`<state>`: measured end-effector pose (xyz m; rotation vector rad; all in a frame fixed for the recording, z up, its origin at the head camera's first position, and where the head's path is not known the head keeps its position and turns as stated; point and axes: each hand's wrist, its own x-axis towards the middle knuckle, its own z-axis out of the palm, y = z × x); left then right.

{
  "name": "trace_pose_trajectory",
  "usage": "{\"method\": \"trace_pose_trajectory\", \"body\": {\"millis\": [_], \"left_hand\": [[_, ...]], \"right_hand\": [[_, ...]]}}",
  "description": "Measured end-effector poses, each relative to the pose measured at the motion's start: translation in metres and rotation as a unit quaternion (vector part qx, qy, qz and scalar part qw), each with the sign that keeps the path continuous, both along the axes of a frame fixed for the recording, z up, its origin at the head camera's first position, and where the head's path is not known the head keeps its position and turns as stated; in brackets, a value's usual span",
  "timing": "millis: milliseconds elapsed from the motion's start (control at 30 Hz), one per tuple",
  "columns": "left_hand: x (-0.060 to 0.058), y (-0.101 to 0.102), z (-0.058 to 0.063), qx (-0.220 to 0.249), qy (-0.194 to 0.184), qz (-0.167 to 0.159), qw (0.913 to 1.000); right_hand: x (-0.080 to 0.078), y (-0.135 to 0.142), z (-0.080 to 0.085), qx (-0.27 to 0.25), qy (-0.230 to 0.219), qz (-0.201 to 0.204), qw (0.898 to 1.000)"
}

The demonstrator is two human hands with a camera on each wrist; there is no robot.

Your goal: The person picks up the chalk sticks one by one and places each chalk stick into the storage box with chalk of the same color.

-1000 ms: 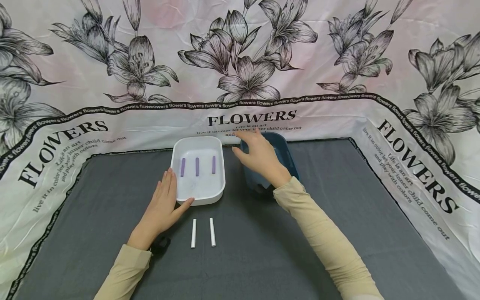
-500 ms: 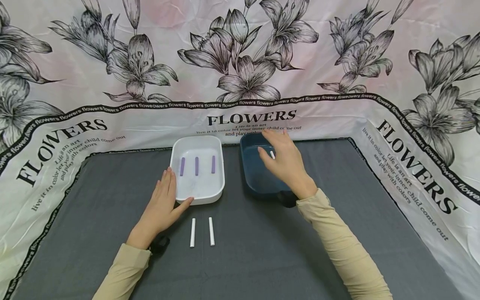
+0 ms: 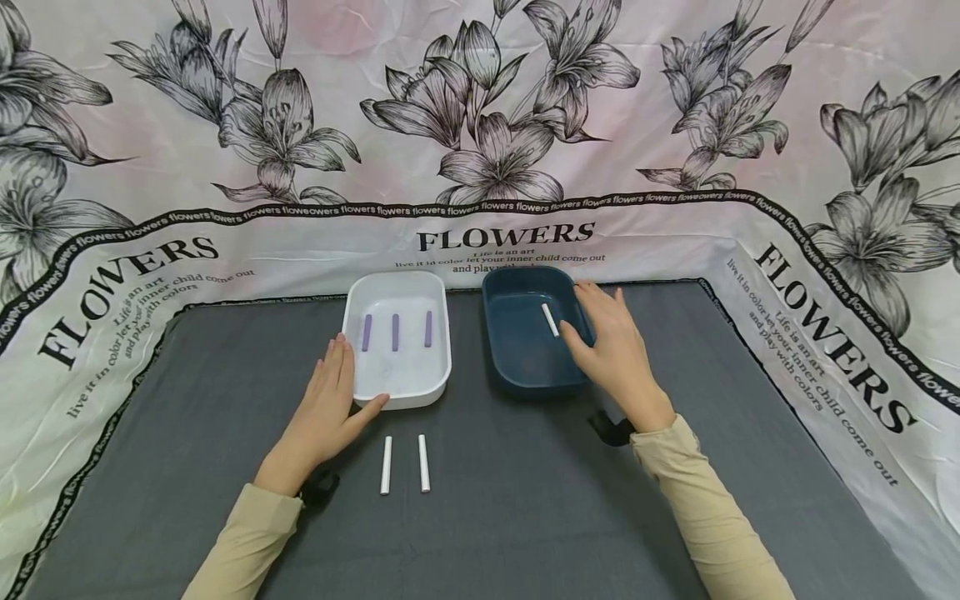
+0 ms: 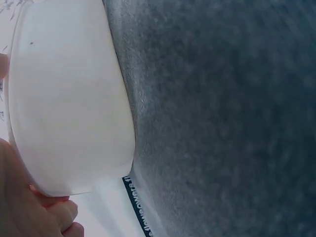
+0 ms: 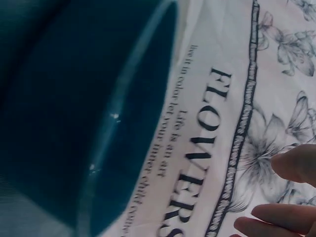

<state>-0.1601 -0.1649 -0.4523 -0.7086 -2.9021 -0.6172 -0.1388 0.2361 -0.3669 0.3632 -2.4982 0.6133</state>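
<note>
My left hand [image 3: 322,418] rests against the left side of a white plastic container [image 3: 401,375], its fingers along the side and thumb at the near rim. Inside lie three purple chalk-like sticks [image 3: 395,332], side by side. To the right stands a dark blue container [image 3: 525,358] with one white chalk-like stick [image 3: 550,319] tilted inside it. My right hand [image 3: 621,358] is at that container's right rim, fingers spread and holding nothing; whether it touches the rim I cannot tell. The left wrist view shows the white container's wall [image 4: 74,98] beside my fingers [image 4: 61,215].
Two more white chalk-like sticks, a left one [image 3: 386,465] and a right one [image 3: 424,463], lie on the grey cloth [image 3: 510,517] in front of the white container. A flower-printed cloth [image 3: 495,179] rises behind both containers.
My right hand has moved right and toward me, from above the blue container to its right rim. The white stick inside has come into full view. My left hand stays put.
</note>
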Motion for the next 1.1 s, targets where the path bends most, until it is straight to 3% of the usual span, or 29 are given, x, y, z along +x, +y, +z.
{"method": "trace_pose_trajectory", "body": {"millis": [400, 767, 1100], "left_hand": [[0.002, 0.001, 0.006, -0.007, -0.01, -0.003, 0.9999], [0.006, 0.004, 0.013, -0.015, -0.014, -0.01, 0.9997], [0.024, 0.011, 0.023, -0.011, -0.005, -0.043, 0.999]], "right_hand": [[0.02, 0.021, -0.041, 0.063, -0.097, -0.023, 0.993], [0.027, 0.03, -0.061, 0.113, -0.206, 0.0, 0.972], [0.03, 0.034, -0.068, 0.122, -0.216, 0.026, 0.968]]}}
